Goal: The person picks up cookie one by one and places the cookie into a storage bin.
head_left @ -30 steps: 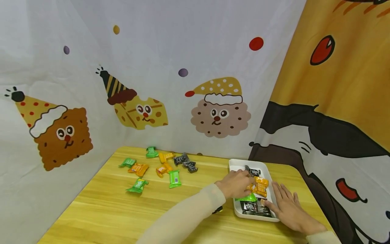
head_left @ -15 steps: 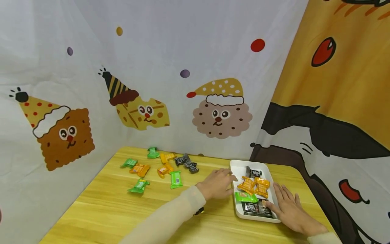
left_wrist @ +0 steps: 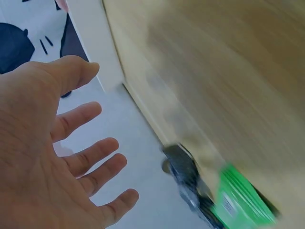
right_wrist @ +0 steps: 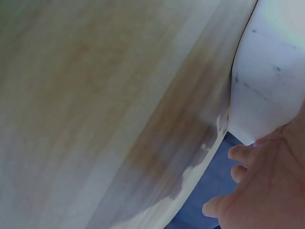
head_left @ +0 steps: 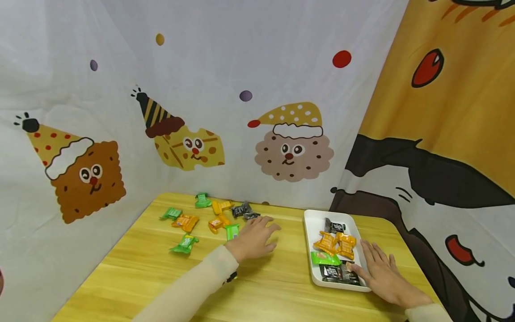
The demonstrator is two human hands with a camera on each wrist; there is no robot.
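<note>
My left hand [head_left: 254, 239] is over the table beside several wrapped candies, its fingers spread and holding nothing. Partly hidden behind it are a green-wrapped candy [head_left: 232, 231] and a black-wrapped candy [head_left: 252, 215]. In the left wrist view the green candy [left_wrist: 240, 202] and a black candy [left_wrist: 183, 167] look blurred, apart from the left hand [left_wrist: 71, 148]. My right hand [head_left: 384, 277] rests at the right side of a white tray [head_left: 318, 215], fingers extended outside and thumb over the rim. The tray holds orange candies [head_left: 335, 243], a green candy [head_left: 324, 259] and black ones [head_left: 339, 273].
On the table's left lie more candies: green ones [head_left: 185, 244], orange ones [head_left: 185, 222] and a black one [head_left: 241, 209]. Wooden tabletop [head_left: 281, 273] stretches between them and the tray. A printed cloth [head_left: 209, 58] hangs behind the table.
My left hand has left the tray and moved left to the loose candies. An orange and a green candy it covered in the tray are now visible. My right hand has stayed put.
</note>
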